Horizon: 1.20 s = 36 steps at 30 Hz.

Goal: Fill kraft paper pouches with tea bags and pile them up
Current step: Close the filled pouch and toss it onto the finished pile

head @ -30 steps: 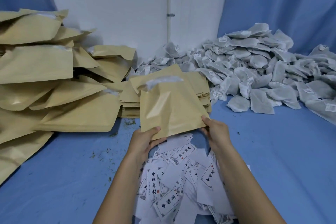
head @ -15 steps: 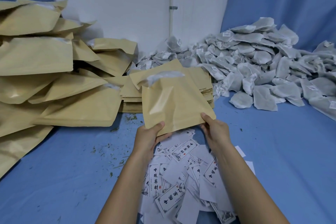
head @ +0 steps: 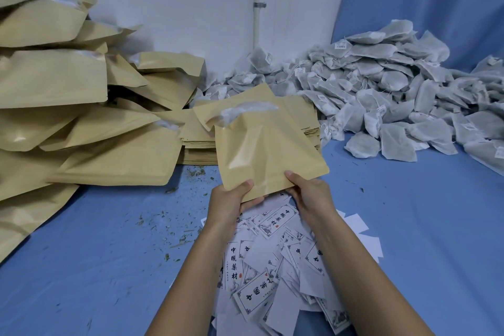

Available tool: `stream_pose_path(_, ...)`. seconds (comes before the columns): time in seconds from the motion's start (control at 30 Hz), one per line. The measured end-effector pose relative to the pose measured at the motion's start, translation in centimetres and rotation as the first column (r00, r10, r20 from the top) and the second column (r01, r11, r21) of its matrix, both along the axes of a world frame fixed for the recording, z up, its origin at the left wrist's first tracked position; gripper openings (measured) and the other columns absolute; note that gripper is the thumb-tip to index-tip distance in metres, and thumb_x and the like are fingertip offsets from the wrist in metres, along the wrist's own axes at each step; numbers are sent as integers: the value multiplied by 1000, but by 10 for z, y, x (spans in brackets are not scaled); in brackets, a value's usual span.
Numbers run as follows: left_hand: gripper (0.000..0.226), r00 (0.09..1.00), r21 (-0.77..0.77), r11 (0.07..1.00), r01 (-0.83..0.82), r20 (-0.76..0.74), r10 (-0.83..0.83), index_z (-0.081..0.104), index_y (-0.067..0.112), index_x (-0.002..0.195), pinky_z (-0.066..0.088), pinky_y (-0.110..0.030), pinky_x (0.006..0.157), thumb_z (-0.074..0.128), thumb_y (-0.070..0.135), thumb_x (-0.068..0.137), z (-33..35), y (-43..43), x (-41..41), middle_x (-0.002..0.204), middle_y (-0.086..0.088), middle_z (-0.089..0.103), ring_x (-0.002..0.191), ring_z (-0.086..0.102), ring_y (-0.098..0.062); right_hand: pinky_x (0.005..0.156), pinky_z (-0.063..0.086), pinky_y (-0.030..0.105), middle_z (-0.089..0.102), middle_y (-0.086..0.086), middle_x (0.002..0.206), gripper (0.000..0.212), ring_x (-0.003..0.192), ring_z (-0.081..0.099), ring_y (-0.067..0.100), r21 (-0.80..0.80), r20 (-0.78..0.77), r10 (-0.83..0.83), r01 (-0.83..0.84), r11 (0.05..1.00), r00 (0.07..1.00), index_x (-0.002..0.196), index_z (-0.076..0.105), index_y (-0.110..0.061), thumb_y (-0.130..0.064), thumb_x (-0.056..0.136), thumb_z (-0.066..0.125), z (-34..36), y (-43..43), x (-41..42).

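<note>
I hold a bulging kraft paper pouch (head: 261, 150) upright in front of me, its open mouth at the top showing pale tea bags inside. My left hand (head: 231, 199) grips its lower left corner, thumb on the front. My right hand (head: 308, 194) grips the lower right edge. A large heap of grey-white tea bags (head: 387, 90) lies at the back right. Filled pouches (head: 81, 123) are piled high on the left.
A flat stack of empty kraft pouches (head: 196, 147) sits behind the held pouch. White printed labels (head: 272, 267) are scattered under my forearms. Loose tea crumbs (head: 174, 237) dot the blue table cover. A white wall and pipe stand behind.
The held pouch has shifted slightly right and tilted a little; both hands keep the same grip on its bottom edge.
</note>
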<state>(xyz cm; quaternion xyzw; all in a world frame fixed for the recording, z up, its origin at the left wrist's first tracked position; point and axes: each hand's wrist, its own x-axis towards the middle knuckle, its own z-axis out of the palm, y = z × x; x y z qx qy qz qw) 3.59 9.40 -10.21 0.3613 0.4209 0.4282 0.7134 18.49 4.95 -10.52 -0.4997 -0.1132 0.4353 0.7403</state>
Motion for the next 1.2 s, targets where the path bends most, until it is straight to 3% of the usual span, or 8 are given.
stream_pose_path(0.2, 10, 1000, 22, 1000, -17, 25, 16, 65, 3, 93, 56, -21, 58, 67, 2, 83, 0, 1, 3, 93, -12, 73, 75, 72, -25, 64, 56, 23, 70, 7, 82, 10, 69, 65, 19, -45, 30, 114, -113, 993, 993, 82, 63, 1, -5, 80, 71, -3, -1, -4)
stream_pose_path(0.33, 14, 1000, 27, 999, -17, 15, 17, 64, 1, 97, 56, -22, 58, 67, 2, 83, -1, -2, 6, 93, -12, 73, 76, 72, -26, 56, 48, 22, 63, 4, 67, 10, 50, 51, 15, -85, 93, 98, -90, 992, 991, 75, 62, -3, -4, 79, 71, -3, -1, -9)
stream_pose_path(0.53, 9, 1000, 49, 999, -18, 12, 17, 65, 3, 93, 55, -22, 55, 66, 3, 84, -1, -5, 10, 83, -8, 73, 69, 72, -20, 64, 56, 24, 71, 11, 81, 8, 66, 67, 20, -39, 89, 160, -157, 987, 983, 86, 64, 1, -2, 80, 69, -2, -3, -16)
stream_pose_path(0.67, 19, 987, 116, 993, 27, -160, -8, 65, 7, 90, 45, -23, 46, 57, 25, 92, 0, -9, 11, 56, -1, 66, 47, 59, -13, 52, 48, 22, 63, 11, 73, 8, 55, 54, 19, -66, 131, 110, -102, 993, 985, 81, 62, 1, -1, 80, 69, 1, -1, -16)
stream_pose_path(0.73, 33, 995, 52, 999, 0, -99, 5, 62, 10, 88, 43, -25, 47, 45, 37, 98, 2, -8, 13, 52, -1, 62, 44, 54, -13, 54, 52, 19, 65, 5, 67, 9, 53, 58, 14, -61, 80, 124, -119, 991, 989, 77, 62, -2, -3, 80, 70, 0, -2, -16)
stream_pose_path(0.93, 41, 998, 14, 999, 45, -52, -44, 60, 12, 92, 37, -19, 38, 35, 43, 100, 4, -9, 17, 60, -5, 54, 38, 43, -11, 53, 48, 23, 60, 8, 64, 15, 47, 50, 16, -69, 142, 155, -147, 987, 978, 67, 62, 0, -3, 80, 70, -4, -1, -25)
stream_pose_path(1.07, 42, 995, 24, 995, 95, -19, -95, 62, 9, 99, 42, -24, 48, 36, 42, 100, 2, -8, 18, 66, -7, 58, 45, 44, -14, 65, 54, 35, 67, 17, 72, 15, 58, 60, 28, -32, 96, 228, -226, 974, 969, 81, 64, 10, -5, 82, 66, -2, -1, -30)
stream_pose_path(1.2, 45, 989, 28, 989, 142, -53, -141, 63, 5, 96, 45, -26, 52, 36, 41, 100, -2, -12, 22, 67, -8, 63, 53, 49, -18, 59, 45, 34, 63, 19, 60, 20, 52, 56, 28, -98, 182, 296, -283, 954, 938, 70, 65, 8, -9, 80, 70, -1, -2, -35)
